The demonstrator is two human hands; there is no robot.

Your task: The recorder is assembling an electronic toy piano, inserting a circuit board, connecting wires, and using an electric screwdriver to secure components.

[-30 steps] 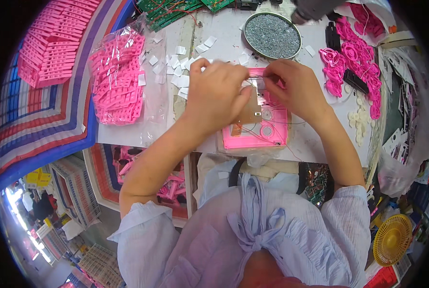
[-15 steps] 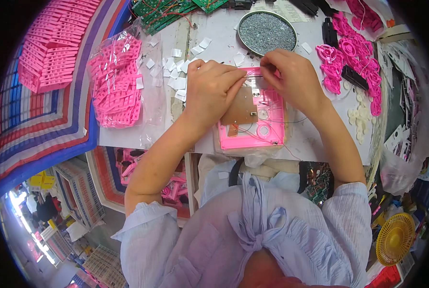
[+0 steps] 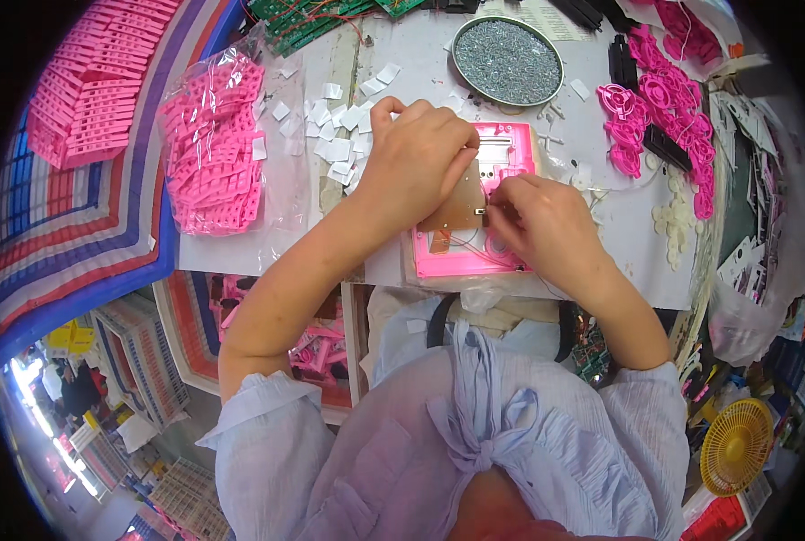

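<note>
A pink plastic housing [image 3: 439, 264] lies open on the white worktop in front of me. Over its left half is a brown circuit board [image 3: 453, 215] with a small silvery part at its right edge and thin red wires [image 3: 470, 243] below it. My left hand [image 3: 418, 160] is curled round the board's upper left part, thumb along the top edge; the fingertips are partly hidden. Over the right side of the housing, my right hand [image 3: 547, 225] has thumb and fingers pinched together near the board's edge. What they pinch is hidden.
A round tin of small screws [image 3: 508, 61] stands behind the housing. White square pads [image 3: 338, 149] lie scattered to the left, beside a clear bag of pink parts [image 3: 211, 149]. Pink ring-shaped parts [image 3: 659, 90] and pale discs [image 3: 673, 221] are at the right. Green circuit boards [image 3: 308, 22] lie far left.
My right hand has come down from the housing's top edge to its right middle, beside the circuit board. My left hand has shifted slightly right, and the housing's upper part is now uncovered.
</note>
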